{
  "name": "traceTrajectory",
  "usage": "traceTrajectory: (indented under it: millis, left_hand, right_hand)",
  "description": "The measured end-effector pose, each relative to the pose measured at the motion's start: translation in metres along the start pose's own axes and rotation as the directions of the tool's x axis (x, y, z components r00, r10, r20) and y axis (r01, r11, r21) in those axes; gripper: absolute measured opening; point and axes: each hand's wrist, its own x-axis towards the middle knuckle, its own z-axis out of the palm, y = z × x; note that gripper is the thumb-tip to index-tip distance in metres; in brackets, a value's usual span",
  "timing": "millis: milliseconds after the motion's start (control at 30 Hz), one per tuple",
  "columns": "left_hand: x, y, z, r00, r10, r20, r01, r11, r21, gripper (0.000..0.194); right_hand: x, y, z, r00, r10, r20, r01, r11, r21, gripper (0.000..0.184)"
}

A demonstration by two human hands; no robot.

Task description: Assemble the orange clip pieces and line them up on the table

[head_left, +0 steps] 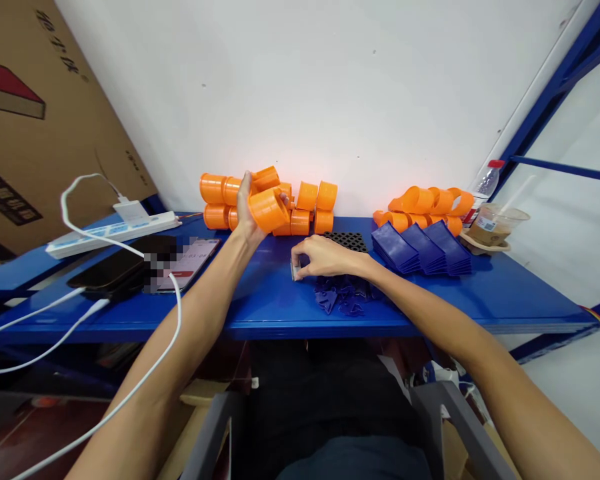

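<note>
My left hand point(249, 215) is closed around an orange ring-shaped plastic part point(269, 210), held above the blue table point(270, 280). Behind it, rows of similar orange parts point(213, 189) are stacked against the wall. Low over the tabletop, my right hand point(325, 255) pinches a small thin greyish piece point(295, 269) between thumb and fingers; its kind is too small to make out. Just beside my right hand lie a black perforated block point(349, 240) and a pile of blue plastic scraps point(334, 295). Farther right are fanned stacks of flat blue pieces point(420, 248).
More orange parts point(420, 200) stand at the back right, near a bottle point(489, 180) and a drink cup point(495, 223). Phones point(115, 267), a power strip point(113, 235) and white cables occupy the left; one cable point(179, 313) crosses my left forearm. A large carton point(45, 133) leans there.
</note>
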Motion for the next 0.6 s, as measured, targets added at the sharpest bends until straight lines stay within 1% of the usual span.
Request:
traceTrajectory:
  millis: [33,100,167,267,367,433,467,600]
  left_hand:
    - [-0.001,-0.001,0.001,1.000,0.019,-0.016,-0.019,1.000,-0.004,0.058]
    - [-0.005,-0.001,0.005,0.999,0.036,-0.036,-0.037,0.999,-0.009,0.055]
    - [-0.009,-0.002,0.009,1.000,0.009,-0.016,-0.009,1.000,0.009,0.056]
    - [-0.014,-0.002,0.014,0.996,-0.077,0.048,0.073,0.994,0.081,0.060]
    - [-0.018,-0.005,0.019,0.965,-0.224,0.137,0.201,0.965,0.166,0.065]
    - [-0.020,-0.009,0.021,0.933,-0.313,0.175,0.276,0.939,0.207,0.066]
    - [-0.020,-0.012,0.021,0.923,-0.343,0.174,0.302,0.926,0.227,0.064]
    - [-0.018,-0.022,0.020,0.915,-0.392,0.097,0.351,0.892,0.286,0.058]
  right_hand:
    - [0.000,0.001,-0.003,0.999,-0.012,-0.033,0.014,0.999,0.051,0.009]
    - [-0.001,0.005,-0.012,0.990,-0.035,-0.135,0.060,0.981,0.184,0.009]
    - [-0.005,0.011,-0.024,0.963,-0.028,-0.267,0.121,0.934,0.337,0.012]
    - [-0.014,0.020,-0.044,0.898,0.065,-0.436,0.210,0.806,0.553,0.022]
    - [-0.025,0.028,-0.060,0.809,0.211,-0.548,0.318,0.627,0.711,0.031]
    - [-0.027,0.034,-0.064,0.752,0.320,-0.576,0.370,0.518,0.771,0.034]
    - [-0.026,0.036,-0.064,0.729,0.375,-0.573,0.382,0.472,0.794,0.032]
    - [-0.015,0.045,-0.057,0.637,0.604,-0.479,0.372,0.303,0.877,0.020]
